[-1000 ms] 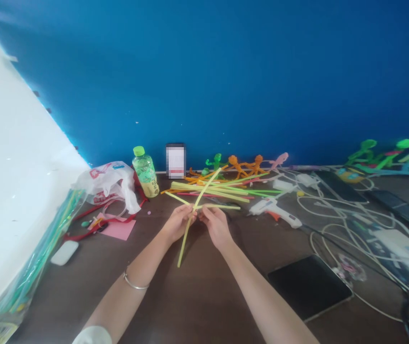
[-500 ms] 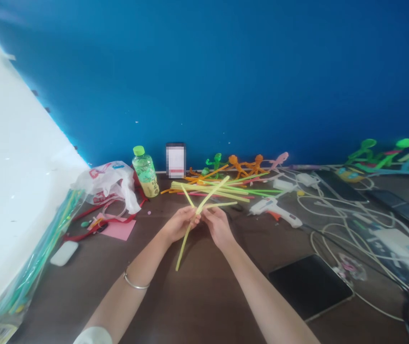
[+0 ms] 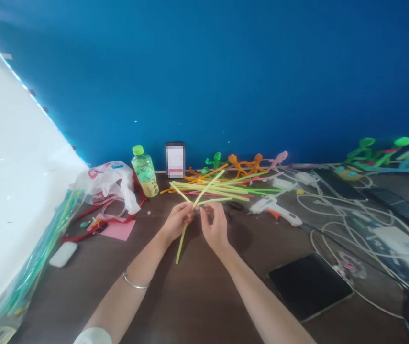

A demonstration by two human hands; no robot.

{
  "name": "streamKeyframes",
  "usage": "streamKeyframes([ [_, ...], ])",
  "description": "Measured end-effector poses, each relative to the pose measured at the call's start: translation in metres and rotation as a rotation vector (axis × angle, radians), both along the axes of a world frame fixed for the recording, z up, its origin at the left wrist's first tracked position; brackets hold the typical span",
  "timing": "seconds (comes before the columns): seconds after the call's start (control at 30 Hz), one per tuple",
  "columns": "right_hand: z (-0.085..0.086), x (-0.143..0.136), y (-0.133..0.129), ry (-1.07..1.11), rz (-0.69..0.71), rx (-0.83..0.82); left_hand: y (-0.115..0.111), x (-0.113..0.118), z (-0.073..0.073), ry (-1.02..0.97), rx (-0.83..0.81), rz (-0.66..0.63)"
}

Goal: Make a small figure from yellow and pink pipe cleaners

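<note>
My left hand pinches pale yellow pipe cleaners where they cross. Their ends fan out up-left, up-right and to the right, and one long end points down toward me. Close on the right, my right hand has its thumb and fingers curled about the base of the right-pointing end, beside the crossing. Its fingertips partly cover the join. Behind both hands lies a loose pile of yellow, green and orange pipe cleaners.
A green-capped bottle, plastic bag and pink paper are at left. Pipe-cleaner figures stand by the blue wall. At right are a glue gun, a black tablet and tangled white cables.
The crossed pipe cleaners have shifted slightly left and tilted. My right hand has turned a little, its thumb now showing apart from the crossing. My left hand keeps its pinch.
</note>
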State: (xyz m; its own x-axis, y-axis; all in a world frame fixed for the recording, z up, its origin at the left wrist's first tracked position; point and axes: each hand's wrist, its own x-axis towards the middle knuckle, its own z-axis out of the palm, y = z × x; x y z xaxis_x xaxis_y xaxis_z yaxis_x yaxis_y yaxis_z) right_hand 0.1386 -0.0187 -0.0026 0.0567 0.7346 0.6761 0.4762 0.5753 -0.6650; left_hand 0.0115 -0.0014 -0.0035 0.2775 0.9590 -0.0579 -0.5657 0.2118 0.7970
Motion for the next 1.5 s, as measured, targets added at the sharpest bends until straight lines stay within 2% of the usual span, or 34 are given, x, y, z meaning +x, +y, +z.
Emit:
streamKeyframes([
  [0.1,-0.003,-0.001,0.004,-0.111,0.015,0.117,0.000,0.001,0.001,-0.008,0.014,-0.015],
  [0.4,-0.009,0.001,0.006,-0.244,0.010,0.148,-0.003,0.003,0.000,0.006,-0.038,-0.022],
  [0.57,-0.009,-0.003,0.006,-0.279,-0.041,0.228,-0.007,0.005,0.002,-0.078,-0.067,0.031],
  [0.73,-0.005,0.000,0.007,-0.316,0.024,0.303,-0.013,0.009,0.007,-0.183,-0.156,-0.001],
  [0.93,0.003,0.007,-0.004,-0.276,0.060,0.306,-0.023,0.017,0.013,-0.334,-0.219,-0.096],
  [1.03,0.005,0.006,-0.007,-0.239,0.047,0.278,-0.025,0.019,0.014,-0.323,-0.281,-0.123],
  [1.13,0.005,0.004,-0.007,-0.211,0.040,0.252,-0.025,0.019,0.014,-0.293,-0.312,-0.102],
  [1.3,0.001,0.001,-0.005,-0.247,0.030,0.261,-0.025,0.016,0.015,-0.282,-0.266,-0.017],
  [1.5,0.001,0.006,-0.004,-0.382,0.017,0.262,-0.023,0.009,0.012,-0.281,-0.318,-0.060],
])
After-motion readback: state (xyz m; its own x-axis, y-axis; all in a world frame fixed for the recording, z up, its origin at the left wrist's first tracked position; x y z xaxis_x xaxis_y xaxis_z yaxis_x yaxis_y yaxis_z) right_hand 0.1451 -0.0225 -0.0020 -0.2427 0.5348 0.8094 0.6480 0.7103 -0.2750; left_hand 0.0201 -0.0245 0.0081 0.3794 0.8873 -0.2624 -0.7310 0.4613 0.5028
